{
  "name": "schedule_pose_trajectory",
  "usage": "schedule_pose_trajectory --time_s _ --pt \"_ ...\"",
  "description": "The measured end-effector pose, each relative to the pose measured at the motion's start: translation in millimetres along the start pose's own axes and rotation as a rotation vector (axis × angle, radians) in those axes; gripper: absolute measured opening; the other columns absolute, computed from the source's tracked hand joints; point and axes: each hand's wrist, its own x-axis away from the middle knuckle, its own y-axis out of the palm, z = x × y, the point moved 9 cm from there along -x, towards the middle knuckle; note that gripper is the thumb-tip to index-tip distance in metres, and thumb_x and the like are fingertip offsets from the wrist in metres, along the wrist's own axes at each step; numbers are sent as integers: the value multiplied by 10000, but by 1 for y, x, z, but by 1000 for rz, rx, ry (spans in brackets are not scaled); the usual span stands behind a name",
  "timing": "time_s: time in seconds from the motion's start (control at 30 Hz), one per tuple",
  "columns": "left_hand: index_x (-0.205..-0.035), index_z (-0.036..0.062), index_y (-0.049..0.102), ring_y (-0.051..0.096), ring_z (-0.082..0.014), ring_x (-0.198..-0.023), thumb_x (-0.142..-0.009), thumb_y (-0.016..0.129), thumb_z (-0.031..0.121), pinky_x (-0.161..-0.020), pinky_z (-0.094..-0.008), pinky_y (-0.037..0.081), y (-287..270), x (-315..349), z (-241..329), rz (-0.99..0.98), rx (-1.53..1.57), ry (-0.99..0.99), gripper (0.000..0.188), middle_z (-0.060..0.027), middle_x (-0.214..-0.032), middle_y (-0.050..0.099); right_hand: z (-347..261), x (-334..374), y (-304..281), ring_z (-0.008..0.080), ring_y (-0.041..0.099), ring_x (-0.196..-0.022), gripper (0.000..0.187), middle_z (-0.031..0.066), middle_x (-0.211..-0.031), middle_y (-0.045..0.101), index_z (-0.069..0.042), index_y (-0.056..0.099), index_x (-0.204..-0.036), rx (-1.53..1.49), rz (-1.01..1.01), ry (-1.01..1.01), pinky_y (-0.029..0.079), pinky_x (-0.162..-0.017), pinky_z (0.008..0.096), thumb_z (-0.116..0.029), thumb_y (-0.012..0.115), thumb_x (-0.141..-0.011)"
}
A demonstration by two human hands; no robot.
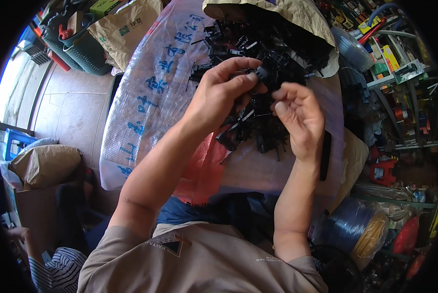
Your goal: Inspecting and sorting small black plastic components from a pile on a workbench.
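Over the middle of the work surface, my left hand (219, 90) pinches a small dark grey plastic part (262, 73) between thumb and fingertips. Just to its right, slightly blurred, is my right hand (301, 119), its fingers curled in toward the thumb. Whether anything lies in that curl I cannot make out. Beneath and beyond both hands spreads a heap of small black plastic pieces (229, 41), some with thin leads or pins. They rest on a translucent white woven sheet (148, 97) with blue writing. Torn brown paper (329, 46) borders the heap at the far right.
Red woven material (202, 168) lies near my body. A crowded shelf (400, 80) and a plastic-wrapped spool (356, 229) stand on the right. To the left are a stuffed brown sack (48, 166), a green-grey bin (84, 51) and another person's striped sleeve (62, 268).
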Motion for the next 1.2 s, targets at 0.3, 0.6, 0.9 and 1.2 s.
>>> schedule_pose_trajectory --time_s 0.3,0.6,0.9,1.2 --pt "-1176 32 570 556 -85 -583 -942 539 122 -473 -186 418 5 0 -17 -53 219 -163 253 -85 -892 660 0 8 14 46 582 -698 77 -5 -782 631 -15 638 -950 99 -84 3 475 -652 182 -63 657 -893" --pt "-1188 -42 531 605 -115 -727 -896 596 73 -667 -268 508 38 18 -8 -361 -534 114 320 -80 -897 642 10 18 -12 33 508 -599 90 -23 -667 572 -11 642 -903 301 -36 165 407 -549 188 -101 636 -910" --pt "-1041 -56 591 671 -303 -701 -786 606 112 -637 -349 518 54 24 -6 -428 -823 253 306 -200 -777 639 18 32 -13 28 514 -575 27 -10 -661 577 0 611 -871 260 -174 233 409 -518 184 -22 612 -888" --pt "-962 -10 538 682 -282 -756 -837 499 108 -634 -334 597 -35 -16 -5 -11 357 -125 177 -165 -896 636 17 -37 23 212 600 -620 250 115 -732 604 -44 631 -1052 765 -144 -88 477 -582 312 -51 686 -808"
